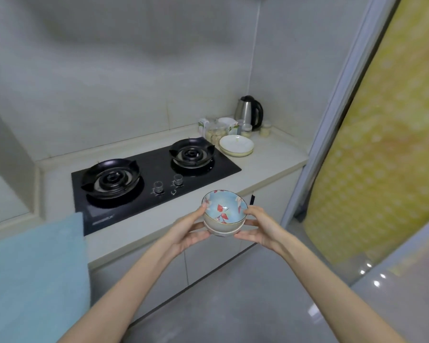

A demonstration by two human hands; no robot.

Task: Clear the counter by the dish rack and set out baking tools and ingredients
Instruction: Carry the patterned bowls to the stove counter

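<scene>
A small stack of bowls (224, 214) is held in front of the counter edge; the top bowl is light blue inside with red leaves, and a white bowl sits under it. My left hand (187, 230) grips the stack's left side, thumb on the rim. My right hand (256, 230) grips its right side, thumb on the rim too. Stacked white plates (236, 145) lie on the counter (270, 159) to the right of the hob.
A black two-burner gas hob (149, 179) is set into the counter. At the back right corner stand a steel kettle (249, 112), several jars (217, 134) and small containers. A light blue cloth (35, 276) hangs at left. A yellow patterned sliding door (372, 157) is at right.
</scene>
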